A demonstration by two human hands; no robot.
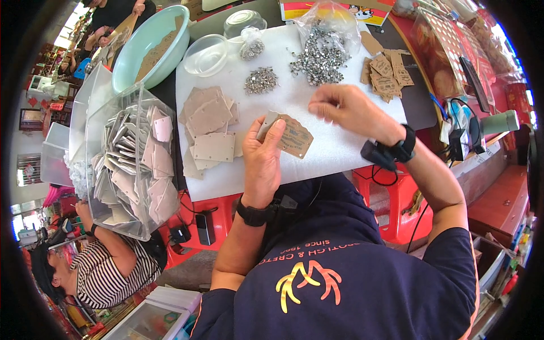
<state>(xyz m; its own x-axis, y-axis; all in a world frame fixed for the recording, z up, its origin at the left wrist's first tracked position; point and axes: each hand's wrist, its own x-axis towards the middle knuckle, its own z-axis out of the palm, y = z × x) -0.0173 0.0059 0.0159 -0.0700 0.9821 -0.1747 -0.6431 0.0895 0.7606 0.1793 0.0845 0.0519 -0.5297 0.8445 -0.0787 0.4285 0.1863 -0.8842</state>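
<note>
Navy fabric lies nearest the camera: the person's T-shirt, soft and lightly creased, with a yellow-to-red branching emblem on it. Beyond it a white sheet, matte and foam-like, covers part of the dark tabletop. Over this sheet the left hand grasps a brown card between thumb and fingers, tilted, its smooth cardboard face printed, its outline angular with a notched edge and small punched holes. Greyish board shows beside the thumb; whether it is a separate piece cannot be told. To the right of the card and apart from it, the right hand hangs with curled fingers, the thumb near the forefinger; whether they pinch anything small cannot be told.

On the sheet, flat grey cards overlap in a loose pile, left of the left hand. Further back sit a low heap of tiny glinting metal bits and a larger spread of chunkier silvery pieces, spilling from a crinkled clear bag. Brown cards lie stacked untidily at the right edge. At left, a rigid transparent bin holds many grey cards, near a smooth pale-green oval basin.
</note>
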